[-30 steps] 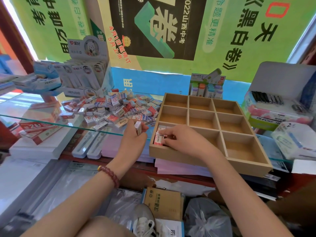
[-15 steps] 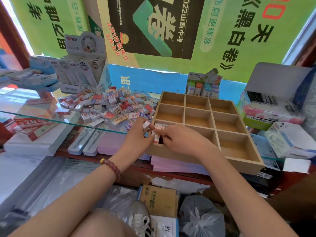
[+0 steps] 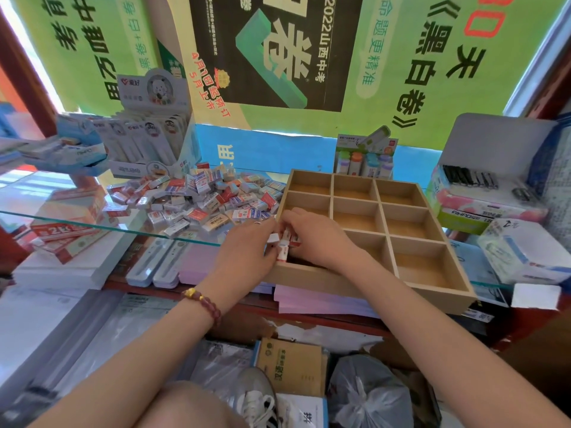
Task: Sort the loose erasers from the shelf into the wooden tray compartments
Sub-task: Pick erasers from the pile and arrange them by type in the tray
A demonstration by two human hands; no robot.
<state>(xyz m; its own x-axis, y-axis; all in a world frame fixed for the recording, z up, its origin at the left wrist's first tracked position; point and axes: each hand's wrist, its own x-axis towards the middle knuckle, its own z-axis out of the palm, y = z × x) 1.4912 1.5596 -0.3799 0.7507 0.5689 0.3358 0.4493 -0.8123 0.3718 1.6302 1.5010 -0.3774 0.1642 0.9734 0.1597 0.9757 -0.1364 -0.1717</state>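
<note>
Both hands meet at the tray's (image 3: pixel 438 296) near-left compartment, backs up, forearms angled in from below. The left hand (image 3: pixel 247 251) pinches a white eraser (image 3: pixel 273 238) right at the tray's left edge. The right hand (image 3: pixel 315 239) curls over the red-and-white erasers (image 3: pixel 283 253) standing in that compartment, gripping them. The pile (image 3: pixel 200 199) sits on the shelf (image 3: pixel 92 224), just left of the tray.

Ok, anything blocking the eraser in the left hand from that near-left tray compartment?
Only the right hand, which covers much of that compartment while holding erasers there. The left hand pinches its eraser at the wooden tray; nothing else shows.
</note>
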